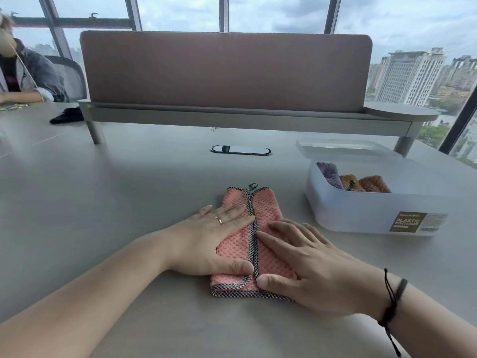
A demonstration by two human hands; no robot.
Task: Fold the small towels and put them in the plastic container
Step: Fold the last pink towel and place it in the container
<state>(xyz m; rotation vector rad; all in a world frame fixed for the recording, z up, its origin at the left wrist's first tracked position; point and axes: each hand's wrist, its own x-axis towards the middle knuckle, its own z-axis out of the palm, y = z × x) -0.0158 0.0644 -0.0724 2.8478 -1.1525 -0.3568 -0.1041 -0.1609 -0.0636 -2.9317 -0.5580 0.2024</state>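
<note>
A pink waffle towel [260, 208] with checked black-and-white trim lies folded lengthwise on the grey table, its two long edges meeting down the middle. My left hand [214, 239] rests flat on its left half, fingers spread, a ring on one finger. On the right half lies my right hand [307, 264], pressed flat, thumb near the towel's near edge. To the right stands the translucent plastic container [361, 210], open, holding a purple towel [329, 173] and two orange-brown folded towels [366, 183].
The container's lid [343, 147] lies just behind it. A desk divider on a raised shelf [227, 73] spans the back of the table. A cable port [240, 150] sits mid-table. Another person [23, 73] sits at the far left, beside a black object [68, 115].
</note>
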